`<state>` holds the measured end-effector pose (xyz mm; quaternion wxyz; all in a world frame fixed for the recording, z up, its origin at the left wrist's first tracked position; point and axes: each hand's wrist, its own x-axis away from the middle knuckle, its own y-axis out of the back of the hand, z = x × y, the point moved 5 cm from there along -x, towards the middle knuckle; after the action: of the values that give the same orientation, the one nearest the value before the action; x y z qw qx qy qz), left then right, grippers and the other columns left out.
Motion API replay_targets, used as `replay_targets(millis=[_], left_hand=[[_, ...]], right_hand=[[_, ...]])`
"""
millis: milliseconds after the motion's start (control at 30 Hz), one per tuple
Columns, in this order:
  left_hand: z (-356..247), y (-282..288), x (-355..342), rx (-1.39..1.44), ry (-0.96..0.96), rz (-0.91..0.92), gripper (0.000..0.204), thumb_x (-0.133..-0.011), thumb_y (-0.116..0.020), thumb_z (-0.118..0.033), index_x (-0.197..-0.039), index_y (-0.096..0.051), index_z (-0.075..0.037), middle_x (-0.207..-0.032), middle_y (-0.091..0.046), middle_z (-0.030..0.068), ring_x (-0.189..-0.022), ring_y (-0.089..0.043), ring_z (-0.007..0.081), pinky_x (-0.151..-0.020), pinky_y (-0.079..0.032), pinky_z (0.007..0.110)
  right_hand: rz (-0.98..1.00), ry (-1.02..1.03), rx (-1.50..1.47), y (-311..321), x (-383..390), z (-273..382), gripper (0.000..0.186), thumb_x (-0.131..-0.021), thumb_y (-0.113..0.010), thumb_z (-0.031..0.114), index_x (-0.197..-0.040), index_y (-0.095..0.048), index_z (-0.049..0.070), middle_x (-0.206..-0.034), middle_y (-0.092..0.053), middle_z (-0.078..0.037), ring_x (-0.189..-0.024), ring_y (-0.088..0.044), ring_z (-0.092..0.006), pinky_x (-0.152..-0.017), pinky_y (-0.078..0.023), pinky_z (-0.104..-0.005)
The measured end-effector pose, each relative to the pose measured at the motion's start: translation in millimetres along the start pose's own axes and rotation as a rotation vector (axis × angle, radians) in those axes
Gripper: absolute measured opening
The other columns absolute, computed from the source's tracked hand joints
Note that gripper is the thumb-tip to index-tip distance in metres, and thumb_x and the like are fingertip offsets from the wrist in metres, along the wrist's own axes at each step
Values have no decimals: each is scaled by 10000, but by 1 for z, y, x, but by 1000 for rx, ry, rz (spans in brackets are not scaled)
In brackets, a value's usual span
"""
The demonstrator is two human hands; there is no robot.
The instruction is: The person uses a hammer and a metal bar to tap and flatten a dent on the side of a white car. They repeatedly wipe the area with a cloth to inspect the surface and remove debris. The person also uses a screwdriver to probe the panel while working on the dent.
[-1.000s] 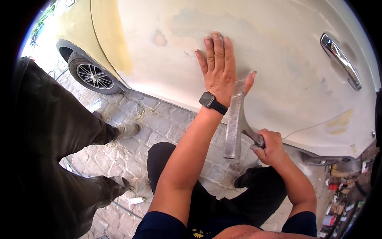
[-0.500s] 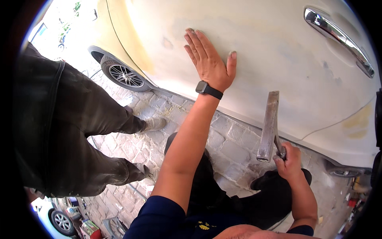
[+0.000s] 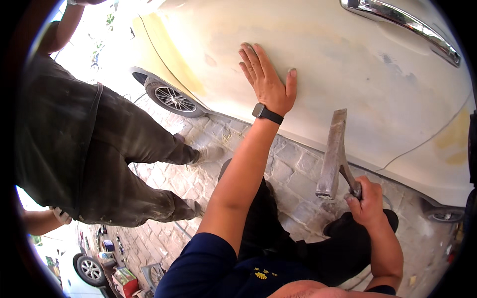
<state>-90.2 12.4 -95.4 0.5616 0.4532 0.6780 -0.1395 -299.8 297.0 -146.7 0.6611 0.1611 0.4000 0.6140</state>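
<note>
My left hand (image 3: 270,85) lies flat on the pale car door (image 3: 318,64), fingers stretched out and thumb apart. A dark watch (image 3: 267,113) is strapped round that wrist. Dull grey and yellowish patches mark the door's surface around the hand. Lower and to the right, my right hand (image 3: 366,199) is wrapped round the handle of a metal hammer (image 3: 332,156). The hammer's long, worn head points up toward the door, apart from it as far as I can see. Much of the handle is hidden in my fist.
A person in dark, dusty trousers (image 3: 124,129) stands close on my left. Stone paving (image 3: 285,164) runs below the door. A chrome door handle (image 3: 407,27) is at upper right, a car wheel (image 3: 171,97) at upper left. Another car's wheel (image 3: 90,269) and assorted items show at lower left.
My view has shifted, so the door handle sits higher and further left. The hammer head tilts slightly differently. The person on the left has moved; their arms now show. My left hand stays on the door.
</note>
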Motion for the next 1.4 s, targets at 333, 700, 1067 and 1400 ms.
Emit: replay_targets(millis=[333, 700, 1067, 1400], left_hand=[[7, -6, 42, 90, -31, 32, 818, -935, -647, -421, -1624, -328, -115, -1652, -118, 388, -1545, -97, 560, -1216, -109, 664], [21, -7, 48, 54, -71, 93, 787, -842, -744, -450, -1505, -529, -85, -1660, -168, 353, -1560, -125, 520, -1237, -147, 629], [21, -3, 46, 272, 16, 73, 914, -718, -754, -166, -1575, -457, -279, -1673, -199, 315, -1552, -190, 502, -1221, -164, 653], [22, -10, 45, 143, -7, 90, 758, -874, -717, -471, -1519, -520, -125, -1657, -189, 344, -1544, -155, 542, -1222, -153, 660]], right_hand=[[-108, 191, 66, -21, -60, 16, 375, -840, -769, 319, -1024, -601, 40, -620, -530, -99, -532, -555, -323, -537, -452, -396], [-21, 240, 218, -34, -149, 42, 327, -842, -789, 249, -1015, -597, 48, -637, -528, -101, -532, -548, -303, -536, -453, -374], [3, 229, 295, -32, -154, 36, 337, -828, -799, 246, -1006, -609, 31, -651, -544, -126, -548, -557, -327, -543, -460, -377], [23, 277, 315, -36, -154, 32, 381, -807, -800, 299, -1024, -617, 47, -657, -563, -115, -570, -587, -331, -552, -474, -392]])
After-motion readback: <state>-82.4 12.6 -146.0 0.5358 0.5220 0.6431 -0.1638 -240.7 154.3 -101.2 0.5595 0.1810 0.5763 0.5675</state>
